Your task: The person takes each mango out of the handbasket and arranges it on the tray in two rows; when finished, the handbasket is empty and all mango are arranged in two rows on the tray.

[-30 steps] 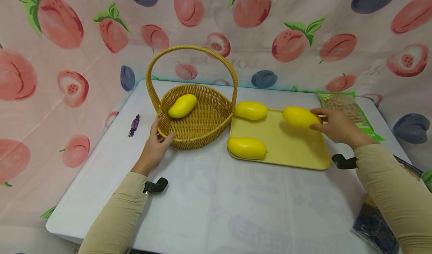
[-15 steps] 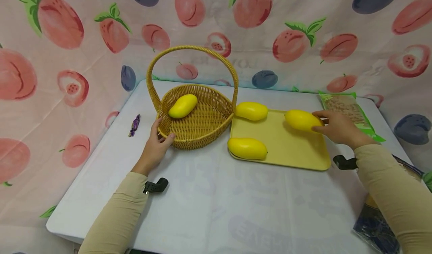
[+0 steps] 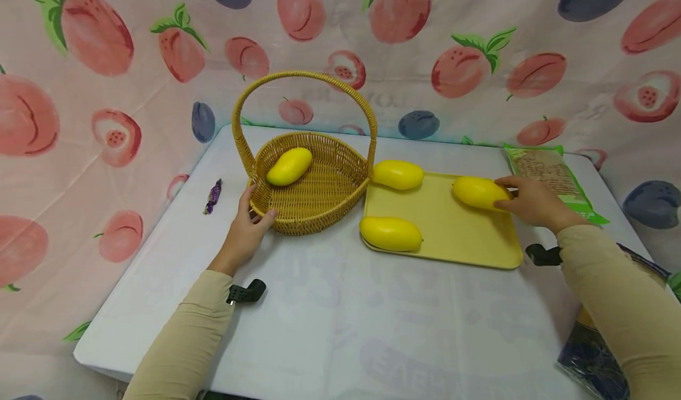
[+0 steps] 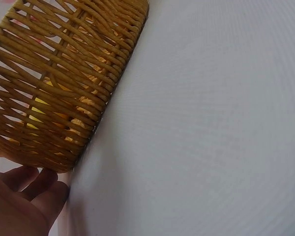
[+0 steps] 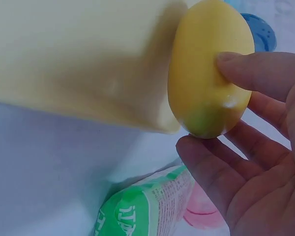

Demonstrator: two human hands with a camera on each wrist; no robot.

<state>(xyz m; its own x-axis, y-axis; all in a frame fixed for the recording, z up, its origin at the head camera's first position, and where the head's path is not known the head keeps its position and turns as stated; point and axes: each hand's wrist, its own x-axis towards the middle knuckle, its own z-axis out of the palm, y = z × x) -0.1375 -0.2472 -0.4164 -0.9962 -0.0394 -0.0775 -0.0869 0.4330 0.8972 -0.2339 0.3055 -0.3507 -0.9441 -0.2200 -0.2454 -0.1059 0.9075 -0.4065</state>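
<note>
My right hand [image 3: 532, 202] grips one end of a yellow mango [image 3: 479, 193] at the right side of the pale yellow tray [image 3: 447, 234]. In the right wrist view the thumb lies on the mango [image 5: 209, 73], with fingers at its greenish end. Whether it touches the tray I cannot tell. My left hand [image 3: 245, 231] holds the near left side of the wicker basket [image 3: 314, 220], its fingertips against the weave in the left wrist view. Another mango [image 3: 289, 166] lies inside the basket. Two more, a back mango [image 3: 398, 175] and a front mango [image 3: 391, 233], rest at the tray's left end.
The basket's tall handle [image 3: 303, 74] arches over it. Left of the basket lies a purple wrapped candy [image 3: 213, 197]. A green-edged packet [image 3: 553, 178] lies behind my right hand, and a dark plastic package [image 3: 590, 353] sits under the right forearm. A fruit-print cloth backs the table [image 3: 330, 323].
My right hand and its mango have moved slightly down and right over the tray, and the mango's angle has changed a little. The left hand and basket look unmoved.
</note>
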